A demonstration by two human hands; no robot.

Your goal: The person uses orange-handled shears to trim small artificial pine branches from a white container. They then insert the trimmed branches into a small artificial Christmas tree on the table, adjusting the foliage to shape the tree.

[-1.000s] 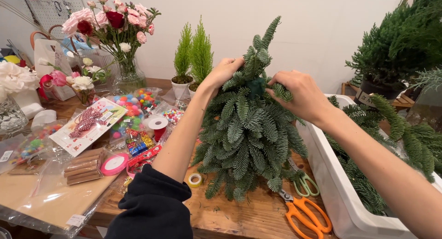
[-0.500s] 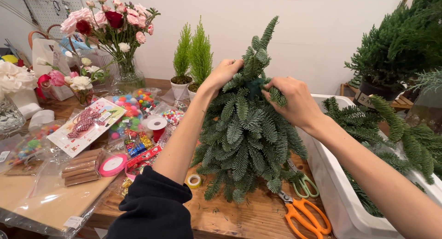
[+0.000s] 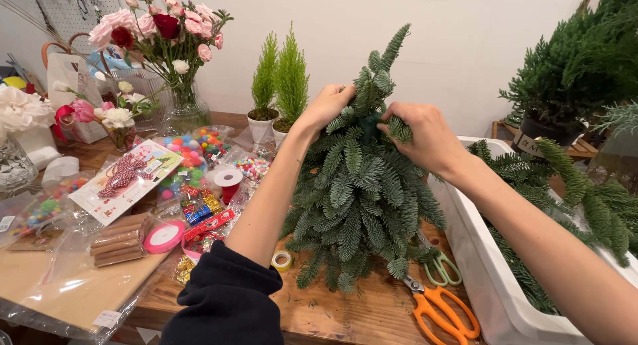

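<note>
The wooden bench [image 3: 345, 312] is crowded, and at its middle stands the small tree of fir sprigs [image 3: 362, 199], upright, between both forearms. To the right, a white tub [image 3: 475, 278] holds loose fir branches [image 3: 565, 185], touching the tree's right side. Far left, a vase of roses [image 3: 169, 59]; behind the tree, two small potted conifers [image 3: 279, 86].

The left hand [image 3: 325, 106] is cupped around the upper left of the tree, fingers curled into the needles. The right hand [image 3: 419, 135] has shifted inward since a second ago (it sat higher and further right then) and now presses a short sprig [image 3: 399, 127] into the top, fingers closed on it. That suggests one more piece going into the crown.

Near, orange scissors [image 3: 442, 312] and green snips [image 3: 438, 268] lie at the tree's foot; a small tape roll [image 3: 284, 260] sits left.
</note>
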